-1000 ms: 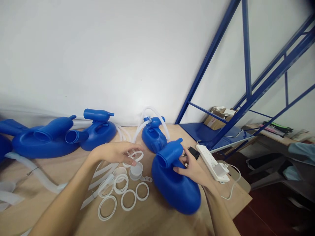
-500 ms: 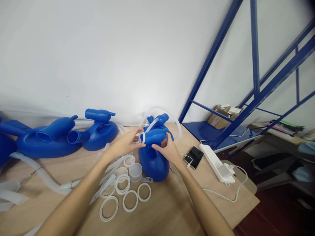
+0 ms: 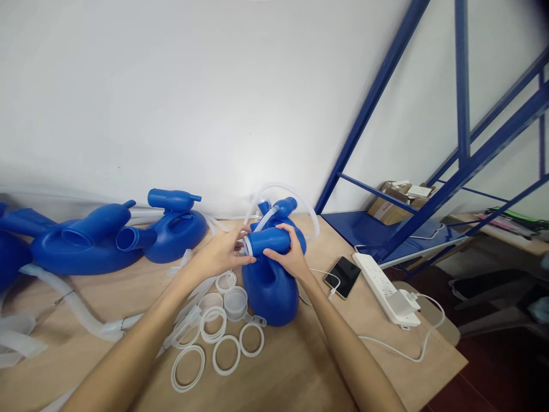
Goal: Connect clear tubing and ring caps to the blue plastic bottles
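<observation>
"Ring [image 3: 247,245], quick: what changed?"

"A second ago it was in the left hand [image 3: 225,250], apart from the blue tube piece [image 3: 271,241]. Now it's up against the wide mouth of that piece, so the two are in contact. Seated or just resting? Can't tell."

"Hand states?"

"Close together, both occupied. Left has fingers closed on the ring at the mouth. Right hand [image 3: 294,252] is clamped round the other end of the blue tube piece, thumb in front."

"Where, against the power strip [image 3: 373,283]?"

"Left of it on the worktop [image 3: 420,375], phone [image 3: 346,272] in between. Front bottle [image 3: 274,294] is upright right below the blue tube piece. Joined or not, can't tell."

"Counts, go."

"Five blue bottles: the front bottle, plus four other bottles [image 3: 107,257] farther back or left of the strip, one cut off by the frame. One ring in hand. Loose rings [image 3: 226,372], at least six, left of the strip; overlap hides the exact number. One clear cap [image 3: 235,303] among them. One phone, one power strip. Hoses [image 3: 79,306]: several, tangled, no firm count."
</observation>
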The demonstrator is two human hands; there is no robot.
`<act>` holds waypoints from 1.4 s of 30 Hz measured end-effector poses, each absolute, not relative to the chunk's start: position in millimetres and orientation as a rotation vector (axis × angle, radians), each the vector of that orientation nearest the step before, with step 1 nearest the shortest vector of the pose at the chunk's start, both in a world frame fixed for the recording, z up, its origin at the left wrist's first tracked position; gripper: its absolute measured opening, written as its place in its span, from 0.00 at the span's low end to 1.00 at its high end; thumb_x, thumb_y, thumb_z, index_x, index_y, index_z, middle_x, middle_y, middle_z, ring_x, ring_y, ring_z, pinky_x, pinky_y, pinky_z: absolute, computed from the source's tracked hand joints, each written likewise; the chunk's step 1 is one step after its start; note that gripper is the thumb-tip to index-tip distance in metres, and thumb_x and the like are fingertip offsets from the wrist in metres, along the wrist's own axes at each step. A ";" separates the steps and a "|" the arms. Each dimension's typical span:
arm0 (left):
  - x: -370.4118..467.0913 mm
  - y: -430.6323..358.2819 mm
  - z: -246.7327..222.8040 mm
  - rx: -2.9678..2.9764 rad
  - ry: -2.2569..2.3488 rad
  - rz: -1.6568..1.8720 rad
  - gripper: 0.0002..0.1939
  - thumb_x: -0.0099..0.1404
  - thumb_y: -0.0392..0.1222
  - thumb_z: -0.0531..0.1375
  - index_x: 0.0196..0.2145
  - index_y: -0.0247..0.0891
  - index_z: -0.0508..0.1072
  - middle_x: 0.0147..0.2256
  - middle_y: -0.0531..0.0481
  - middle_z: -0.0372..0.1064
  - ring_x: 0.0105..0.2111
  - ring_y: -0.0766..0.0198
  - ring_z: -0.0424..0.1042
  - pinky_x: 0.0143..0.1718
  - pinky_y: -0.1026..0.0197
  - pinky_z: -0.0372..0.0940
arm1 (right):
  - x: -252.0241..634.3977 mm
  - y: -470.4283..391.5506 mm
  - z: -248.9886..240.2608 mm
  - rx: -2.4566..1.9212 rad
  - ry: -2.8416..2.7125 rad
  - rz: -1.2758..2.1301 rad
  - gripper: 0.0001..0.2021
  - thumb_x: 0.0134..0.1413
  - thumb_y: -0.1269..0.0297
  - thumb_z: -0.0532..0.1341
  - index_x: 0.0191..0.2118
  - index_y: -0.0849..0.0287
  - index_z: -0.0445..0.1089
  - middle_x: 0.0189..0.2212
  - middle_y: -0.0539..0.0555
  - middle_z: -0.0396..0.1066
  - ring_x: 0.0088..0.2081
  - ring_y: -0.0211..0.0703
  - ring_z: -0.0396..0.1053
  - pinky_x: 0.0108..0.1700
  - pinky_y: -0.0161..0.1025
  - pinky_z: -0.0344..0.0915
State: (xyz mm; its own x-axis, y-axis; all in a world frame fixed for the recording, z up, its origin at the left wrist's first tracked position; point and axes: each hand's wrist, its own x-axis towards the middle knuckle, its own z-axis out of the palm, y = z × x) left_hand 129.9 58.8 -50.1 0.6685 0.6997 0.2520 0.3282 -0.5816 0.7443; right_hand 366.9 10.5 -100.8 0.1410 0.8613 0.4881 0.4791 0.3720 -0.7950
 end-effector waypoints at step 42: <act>133.8 56.7 -51.3 2.363 0.718 0.669 0.38 0.66 0.48 0.66 0.70 0.37 0.62 0.47 0.45 0.80 0.42 0.53 0.78 0.51 0.53 0.71 | 362.4 11.2 -100.3 -1.265 -1.403 0.438 0.29 0.45 0.47 0.72 0.52 0.51 0.67 0.52 0.55 0.73 0.58 0.57 0.69 0.61 0.51 0.66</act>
